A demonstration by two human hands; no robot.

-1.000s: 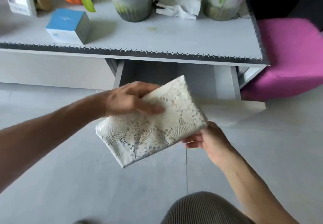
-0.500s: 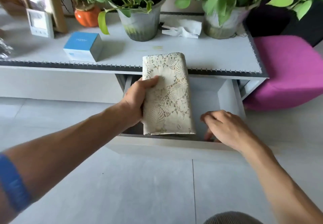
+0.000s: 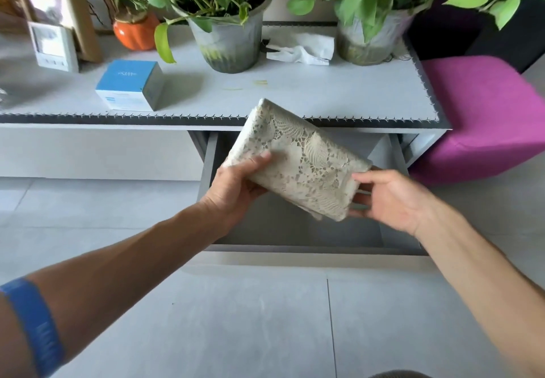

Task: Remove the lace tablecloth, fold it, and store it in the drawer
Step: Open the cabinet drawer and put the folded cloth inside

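So the folded lace tablecloth (image 3: 298,162) is up in the air, tilted on a diagonal, right above the open drawer (image 3: 295,230) of the low grey cabinet. It's folded into a thick, compact rectangle and isn't touching the drawer at all. The left hand (image 3: 236,188) grips its lower left edge, thumb on top of the lace and the other fingers curled underneath. The right hand (image 3: 392,197) has the lower right corner, its fingers (image 3: 364,177) spread a bit and curved around the edge of the bundle, thumb side on top. Up on the surface (image 3: 324,94) there's a blue and white box (image 3: 131,85), two potted plants in grey pots (image 3: 230,44), a crumpled tissue (image 3: 303,50) between them and a small orange pot (image 3: 135,34). A magenta stool (image 3: 483,115) stands just right of the cabinet. There's a blue band (image 3: 35,324) on the left arm.
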